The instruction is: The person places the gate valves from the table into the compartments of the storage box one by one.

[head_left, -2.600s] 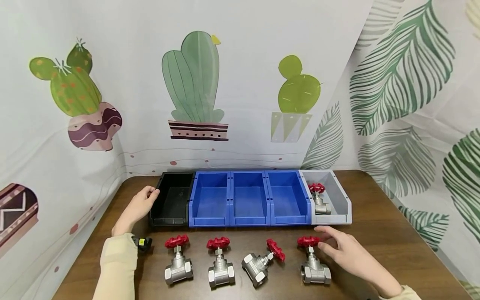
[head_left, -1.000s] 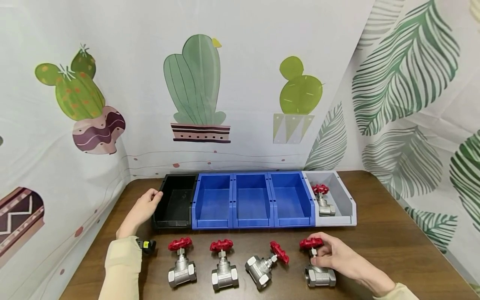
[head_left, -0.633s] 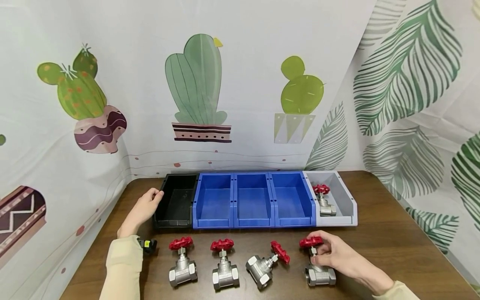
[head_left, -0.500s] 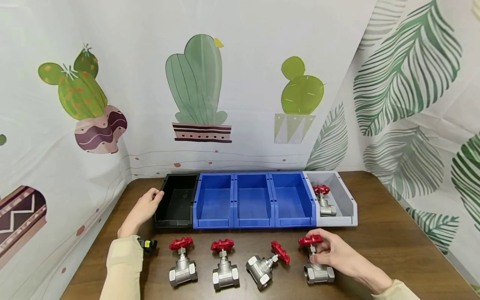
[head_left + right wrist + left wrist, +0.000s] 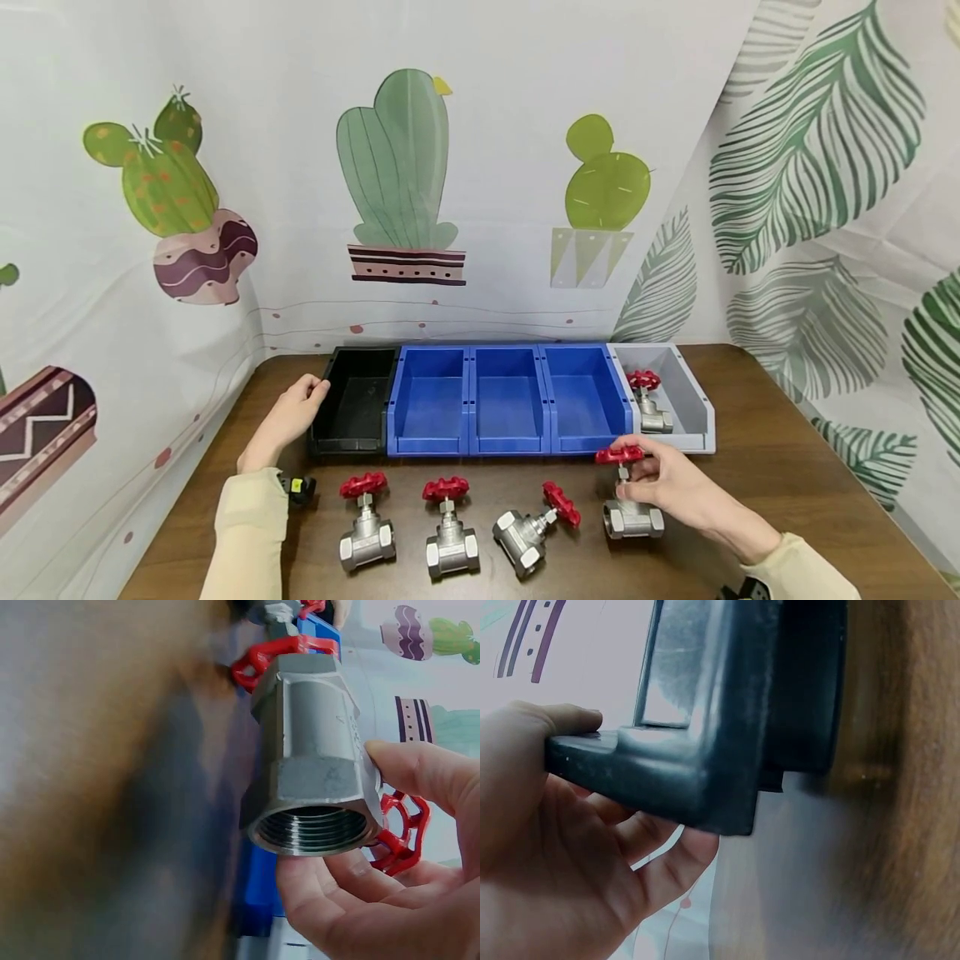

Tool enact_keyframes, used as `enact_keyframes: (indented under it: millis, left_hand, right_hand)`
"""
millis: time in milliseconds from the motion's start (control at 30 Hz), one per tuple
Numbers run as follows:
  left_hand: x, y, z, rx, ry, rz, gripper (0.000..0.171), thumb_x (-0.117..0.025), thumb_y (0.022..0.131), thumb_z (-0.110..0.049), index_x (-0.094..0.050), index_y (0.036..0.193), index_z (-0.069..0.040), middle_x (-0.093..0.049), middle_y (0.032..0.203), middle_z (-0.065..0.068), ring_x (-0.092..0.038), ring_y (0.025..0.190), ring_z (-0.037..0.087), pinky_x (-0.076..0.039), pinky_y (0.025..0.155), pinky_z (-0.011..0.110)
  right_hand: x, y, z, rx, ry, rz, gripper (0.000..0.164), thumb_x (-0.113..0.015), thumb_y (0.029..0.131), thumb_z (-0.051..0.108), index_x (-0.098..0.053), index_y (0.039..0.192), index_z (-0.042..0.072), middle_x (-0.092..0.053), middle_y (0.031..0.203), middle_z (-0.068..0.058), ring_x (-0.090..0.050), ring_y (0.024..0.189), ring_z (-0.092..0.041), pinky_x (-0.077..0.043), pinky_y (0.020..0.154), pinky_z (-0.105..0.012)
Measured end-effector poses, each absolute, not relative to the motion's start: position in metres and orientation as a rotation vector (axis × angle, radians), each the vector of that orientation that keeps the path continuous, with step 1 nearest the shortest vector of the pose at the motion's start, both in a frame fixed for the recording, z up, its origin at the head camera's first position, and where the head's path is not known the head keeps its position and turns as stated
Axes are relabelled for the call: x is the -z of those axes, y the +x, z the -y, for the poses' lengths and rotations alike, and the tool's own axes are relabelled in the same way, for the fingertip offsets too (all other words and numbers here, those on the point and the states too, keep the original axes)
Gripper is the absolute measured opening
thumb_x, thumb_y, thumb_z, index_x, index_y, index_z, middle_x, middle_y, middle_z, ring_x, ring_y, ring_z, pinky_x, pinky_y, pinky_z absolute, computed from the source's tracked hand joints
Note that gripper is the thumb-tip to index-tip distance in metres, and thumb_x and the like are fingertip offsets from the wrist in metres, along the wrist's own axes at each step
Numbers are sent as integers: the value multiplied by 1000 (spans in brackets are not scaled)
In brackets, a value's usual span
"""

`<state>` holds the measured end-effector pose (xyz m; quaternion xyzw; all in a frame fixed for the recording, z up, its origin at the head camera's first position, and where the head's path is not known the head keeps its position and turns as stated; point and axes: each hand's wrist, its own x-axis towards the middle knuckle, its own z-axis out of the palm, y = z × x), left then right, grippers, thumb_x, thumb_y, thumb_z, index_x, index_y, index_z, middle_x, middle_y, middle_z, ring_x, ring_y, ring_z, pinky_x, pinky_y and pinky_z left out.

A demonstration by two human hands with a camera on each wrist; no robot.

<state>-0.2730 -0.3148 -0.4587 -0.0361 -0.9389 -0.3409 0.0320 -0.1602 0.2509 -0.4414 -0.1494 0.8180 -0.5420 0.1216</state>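
Observation:
My left hand (image 5: 288,417) grips the left side wall of the black bin (image 5: 356,400); in the left wrist view the thumb lies over the bin's rim (image 5: 660,761) and the fingers curl beneath. My right hand (image 5: 675,483) holds a steel valve (image 5: 632,518) with a red handwheel, thumb and fingers around its neck. It appears raised off the table, in front of the grey bin (image 5: 697,417). The right wrist view shows the valve's threaded opening (image 5: 315,829) facing the camera. Another valve (image 5: 651,408) lies inside the grey bin.
Three blue bins (image 5: 502,408) stand joined between the black and grey ones. Along the front of the wooden table (image 5: 772,467) lie three more valves: a left one (image 5: 366,533), a middle one (image 5: 450,542) and a tilted one (image 5: 521,537). A patterned cloth (image 5: 510,167) hangs behind.
My right hand has reached the rightmost valve, taken it by the neck and lifted it slightly toward the bins. The left hand stays on the black bin.

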Motion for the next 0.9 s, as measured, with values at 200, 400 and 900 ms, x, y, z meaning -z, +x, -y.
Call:
enact_keyframes:
  millis: [200,400,900]
  left_hand:
    - [460,-277,317,1045,-124,2888,38,-38,106,-39,-50,105,-4,-47,79,7,-49,76,26,-38,69,38]
    - [461,-275,316,1050,-121,2896,38,-37,106,-39,-49,105,-3,-47,79,7,-49,76,26,-38,69,38]
    - [461,-276,318,1063,-130,2906,40,-36,106,-42,-48,106,-4,-46,81,8,-49,79,27,-38,70,39]
  right_hand:
    - [425,-173,-247,1605,-400,-2415,54,-77,81,5,-50,128,1,-64,95,-19,-61,80,-21,-51,65,-31]
    - [407,-191,-242,1574,-381,-2445,55,-79,81,8,-51,128,2,-64,86,-15,-60,78,-24,-49,64,-32]
    - [384,-236,-227,1527,-353,-2483,54,-78,81,6,-52,128,1,-65,84,-14,-57,72,-24,-47,63,-32]
